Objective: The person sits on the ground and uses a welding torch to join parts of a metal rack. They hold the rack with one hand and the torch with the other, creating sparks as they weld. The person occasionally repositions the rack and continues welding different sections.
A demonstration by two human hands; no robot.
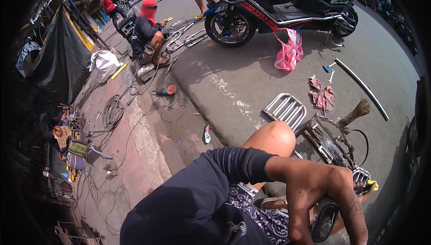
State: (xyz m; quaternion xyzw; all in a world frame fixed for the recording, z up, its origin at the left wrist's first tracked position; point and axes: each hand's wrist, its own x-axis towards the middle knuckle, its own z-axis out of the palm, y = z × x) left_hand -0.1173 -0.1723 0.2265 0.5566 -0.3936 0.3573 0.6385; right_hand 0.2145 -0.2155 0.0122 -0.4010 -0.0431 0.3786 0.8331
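My left hand (318, 191) comes in on a dark sleeve and curls over a black object with a rounded, oval end (325, 222); its kind cannot be made out. Behind it, mostly hidden, shows part of my right hand (367, 195), its fingers bent around a small yellow piece (372, 185) beside a chrome tube grille (360, 176). Just beyond my knee lies a grimy metal frame (325, 144) with a brush of stiff bristles (357, 112). A chrome tube rack (285, 111) rests on the pavement near it.
A scooter (278, 9) stands ahead, with a pink plastic bag (289, 52) beside it. A curved metal tube (362, 90), wrench (331, 76) and stained rag (322, 96) lie right. Left are an angle grinder (165, 90), coiled cable (113, 112) and a crouching person (147, 34).
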